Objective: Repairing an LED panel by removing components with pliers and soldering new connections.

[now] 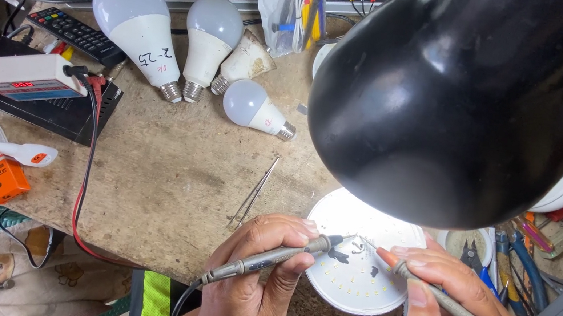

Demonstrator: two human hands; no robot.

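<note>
Left hand [257,279] grips a black probe [275,258], right hand [455,307] a red probe [451,306] (tips on the round LED board [353,278]).

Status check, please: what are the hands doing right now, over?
Left hand holds grey probe; right hand holds red-tipped probe. Both tips on round white LED board. Black lamp shade hides board's far edge.

A: Where does the camera sit?

B: On the person's head, looking steeply down at the worn wooden workbench [169,172], close enough that the left hand [257,279] and right hand [451,306] fill the lower edge.

A: What crowds the top?

B: A glossy black dome-shaped lamp shade [465,103], very near the lens, blocking the upper right. There's only this one view.
</note>
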